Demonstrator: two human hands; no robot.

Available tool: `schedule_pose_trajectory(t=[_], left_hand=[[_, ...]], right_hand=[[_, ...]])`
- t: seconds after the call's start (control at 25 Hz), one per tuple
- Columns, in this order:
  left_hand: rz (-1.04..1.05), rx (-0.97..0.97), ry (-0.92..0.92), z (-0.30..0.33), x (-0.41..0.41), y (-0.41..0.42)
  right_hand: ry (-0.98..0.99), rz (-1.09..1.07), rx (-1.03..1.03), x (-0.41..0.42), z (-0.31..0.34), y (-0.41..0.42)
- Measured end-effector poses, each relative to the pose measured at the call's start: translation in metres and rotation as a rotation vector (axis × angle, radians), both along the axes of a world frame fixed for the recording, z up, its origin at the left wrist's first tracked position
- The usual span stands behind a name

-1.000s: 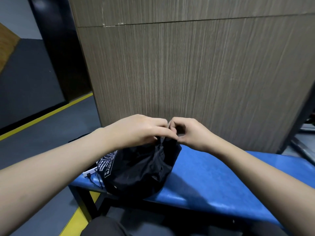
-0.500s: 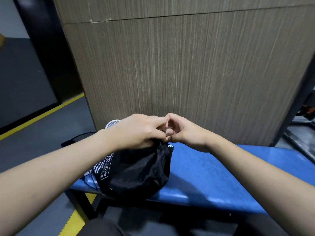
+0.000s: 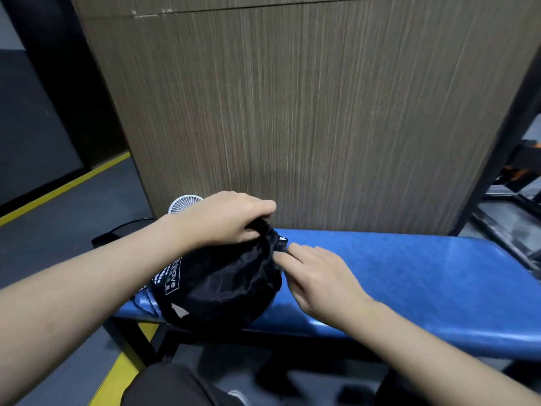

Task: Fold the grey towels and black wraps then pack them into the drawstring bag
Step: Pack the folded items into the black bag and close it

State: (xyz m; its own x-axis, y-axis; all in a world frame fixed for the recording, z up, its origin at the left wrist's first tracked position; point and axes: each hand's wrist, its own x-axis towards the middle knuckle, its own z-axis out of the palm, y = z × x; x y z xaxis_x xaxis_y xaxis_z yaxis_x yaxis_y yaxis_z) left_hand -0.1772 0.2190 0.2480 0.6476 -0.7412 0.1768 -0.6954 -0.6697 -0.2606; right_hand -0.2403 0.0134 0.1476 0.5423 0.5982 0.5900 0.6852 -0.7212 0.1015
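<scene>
The left hand [image 3: 225, 218] is gripping the gathered mouth of the full black drawstring bag [image 3: 216, 285], while the right hand [image 3: 319, 276] is resting flat-fingered beside it, holding nothing. If the grip loosens, the mouth could be reopening. The bag is sitting at the left end of a blue padded bench [image 3: 409, 273] facing a wood-grain panel [image 3: 307, 112].

Dim, even indoor light falls from above, with a soft sheen on the blue bench pad [image 3: 409, 276] toward its right end and a dark shadow beneath its front edge. The wood-grain panel [image 3: 307, 112] is smeared by motion blur, its vertical streaks soft. Wide-angle distortion bows the panel's edges and stretches the forearms at the lower corners. The floor at the bottom is blurred.
</scene>
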Motion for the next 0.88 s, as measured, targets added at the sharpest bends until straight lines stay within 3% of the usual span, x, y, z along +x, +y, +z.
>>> schedule_pose_trajectory(t=[0.2, 0.32, 0.48, 0.6, 0.88], left_hand=[[-0.013, -0.123, 0.142, 0.004, -0.01, -0.008], [0.012, -0.125, 0.189, 0.007, -0.011, -0.002], [-0.039, -0.086, 0.241, 0.0, -0.001, 0.004], [-0.015, -0.074, 0.229, -0.002, 0.004, 0.011], [-0.061, -0.238, 0.325, -0.008, 0.006, 0.011]], right_hand=[[0.114, 0.16, 0.101, 0.011, 0.004, 0.018], [0.158, 0.214, -0.014, 0.015, 0.01, 0.025], [0.345, 0.062, -0.191, 0.012, 0.02, 0.032], [0.258, 0.015, -0.261, 0.007, 0.015, 0.026], [0.192, -0.249, -0.087, 0.004, 0.006, 0.027]])
